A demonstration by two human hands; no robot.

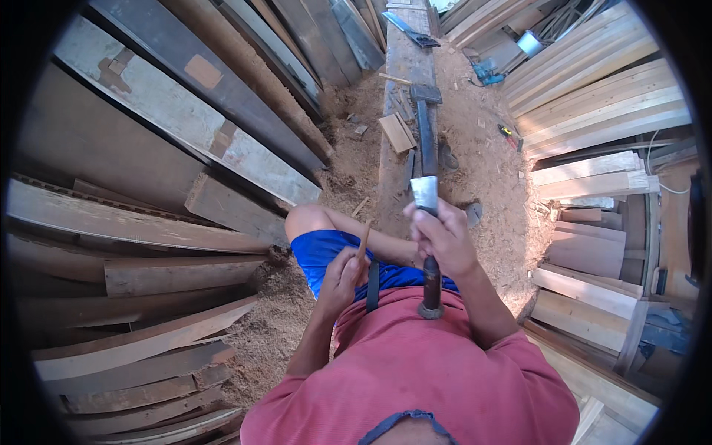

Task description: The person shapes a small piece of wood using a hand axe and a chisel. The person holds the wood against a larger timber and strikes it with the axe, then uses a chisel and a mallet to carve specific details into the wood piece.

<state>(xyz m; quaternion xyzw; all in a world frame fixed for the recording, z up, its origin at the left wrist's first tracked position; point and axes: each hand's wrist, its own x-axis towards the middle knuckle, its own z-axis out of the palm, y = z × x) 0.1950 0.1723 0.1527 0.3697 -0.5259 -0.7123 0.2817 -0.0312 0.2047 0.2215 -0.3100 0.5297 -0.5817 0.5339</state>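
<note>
**A:** Far left of the long beam (397, 159), weathered planks (156, 111) lean in a stack, with sawdust (297, 326) spread at their foot.

**B:** And the left hand (343, 280)?

**A:** Low and left of the beam's near end, fingers pinched shut on a thin wooden sliver (363, 241) that points upward. A dark strip (373, 285) lies on the blue shorts just beside it; a chisel perhaps, hard to tell from here.

**B:** Right hand (443, 239)?

**A:** Clenched round the handle of a long-handled axe (426, 159). The handle runs along the beam's right edge, head at the far end, butt over the red shirt, and a pale band is wrapped on the shaft just above the fist.

**B:** On the beam itself?

**A:** A small wood block (397, 132) left of the axe handle, a handsaw (411, 30) at the beam's far end.

**B:** Further right?

**A:** Pale fresh boards (601, 96) stacked well right of the beam, across bare sawdust.
</note>
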